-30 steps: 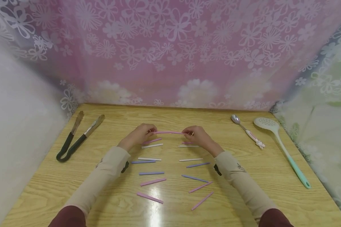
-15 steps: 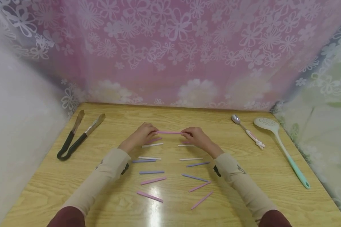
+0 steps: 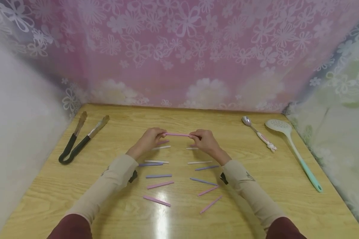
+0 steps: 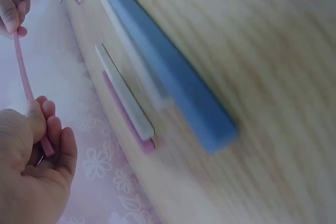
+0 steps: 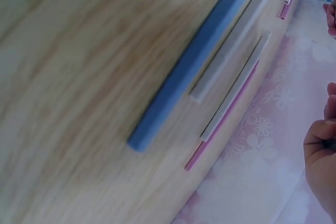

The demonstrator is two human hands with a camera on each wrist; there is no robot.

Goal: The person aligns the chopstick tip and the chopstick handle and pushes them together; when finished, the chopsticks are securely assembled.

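Observation:
My left hand (image 3: 151, 137) pinches one end of a thin pink stick (image 3: 178, 134), and my right hand (image 3: 205, 141) pinches the other end. The stick runs level between the hands, raised off the table. In the left wrist view a small step, like a joint, shows along the pink stick (image 4: 23, 74); its lower end pokes out past my left fingers. The right wrist view catches only part of my right hand (image 5: 320, 156), with the held stick out of sight. Below the hands, loose sticks lie in two columns, including blue (image 3: 158, 176), white (image 3: 199, 162) and pink (image 3: 157, 200) ones.
Black-handled tongs (image 3: 77, 142) lie at the left of the wooden table (image 3: 119, 212). At the right are a spoon with a rabbit handle (image 3: 260, 135) and a slotted skimmer (image 3: 296, 147) with a green grip. A pink flowered cloth (image 3: 173, 66) hangs behind the table.
Both hands have come slightly closer together along the pink stick. It looked slightly bent in the middle a second ago and looks straight now. The loose sticks lie as before; the head view has shifted slightly.

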